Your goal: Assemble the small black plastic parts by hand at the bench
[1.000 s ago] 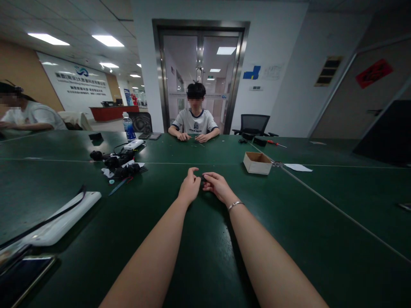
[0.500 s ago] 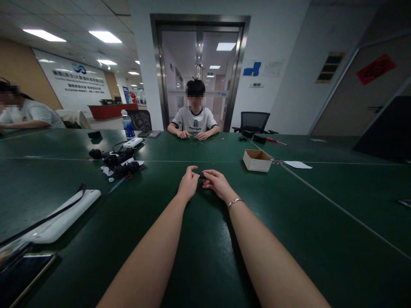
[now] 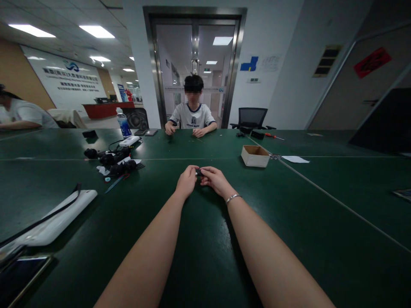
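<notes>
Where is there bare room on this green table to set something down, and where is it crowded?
The green table is bare between the left forearm and the white object, and right of the right forearm, nearer than the box and paper. Crowded: the left side, with the phone, black clutter and bottle.

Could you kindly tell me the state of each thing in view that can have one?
Right hand: pinching a small dark object
Left hand: curled at the small dark object's other end, grip unclear
Box: open-topped, upright
Bottle: standing, capped
Phone: lying flat, screen dark
Screwdriver: lying flat
Double door: shut
Ceiling lights: lit
</notes>
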A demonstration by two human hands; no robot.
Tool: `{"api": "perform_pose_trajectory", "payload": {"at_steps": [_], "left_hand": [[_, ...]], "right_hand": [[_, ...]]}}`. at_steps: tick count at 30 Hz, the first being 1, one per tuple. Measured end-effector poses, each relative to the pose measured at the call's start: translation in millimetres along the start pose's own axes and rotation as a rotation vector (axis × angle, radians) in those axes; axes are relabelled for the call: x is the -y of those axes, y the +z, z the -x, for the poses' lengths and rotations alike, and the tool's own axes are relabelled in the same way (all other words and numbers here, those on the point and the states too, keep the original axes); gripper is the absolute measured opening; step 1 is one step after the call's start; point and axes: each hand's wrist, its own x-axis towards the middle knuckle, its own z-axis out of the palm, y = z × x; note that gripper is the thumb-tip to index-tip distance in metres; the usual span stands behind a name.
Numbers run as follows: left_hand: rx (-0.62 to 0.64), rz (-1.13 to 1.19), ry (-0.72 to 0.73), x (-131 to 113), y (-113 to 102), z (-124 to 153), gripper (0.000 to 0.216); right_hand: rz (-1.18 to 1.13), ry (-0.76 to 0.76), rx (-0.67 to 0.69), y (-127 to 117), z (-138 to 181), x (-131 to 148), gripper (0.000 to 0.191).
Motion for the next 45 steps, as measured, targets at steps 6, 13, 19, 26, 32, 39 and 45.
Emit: {"api": "perform_pose_trajectory", "payload": {"at_steps": [6, 13, 19, 26, 32, 39, 45], "left_hand": [[-0.023, -0.013, -0.039, 0.5, -0.4, -1.2, 0.030], [0.005, -0.047, -0.004, -3.6, -2.5, 1.8, 0.031], [-0.022, -0.006, 0.052, -3.7, 0.3, 0.6, 0.029], [-0.060, 0.074, 0.084, -4.3, 0.7, 0.1, 0.043], [0.034, 0.053, 0.041, -1.3, 0.8, -0.1, 0.033], [0.063, -0.004, 0.027, -6.4, 0.2, 3.0, 0.031], [0.072, -0.016, 0.010, -9.0, 0.8, 4.2, 0.031]], "right_hand": [[0.006, 0.001, -0.007, -0.5, -0.3, -0.2, 0.008], [0.018, -0.012, -0.009, -2.3, -1.3, -1.0, 0.013], [0.007, -0.016, -0.019, -2.0, -1.1, -0.5, 0.010], [0.004, -0.005, -0.056, 0.3, -0.3, 2.5, 0.008], [-0.010, 0.009, -0.059, -0.4, 0.2, 2.6, 0.007], [0.006, 0.000, -0.037, -1.3, -0.9, 0.1, 0.008], [-0.006, 0.004, -0.100, -0.1, -0.2, 0.8, 0.017]]}}
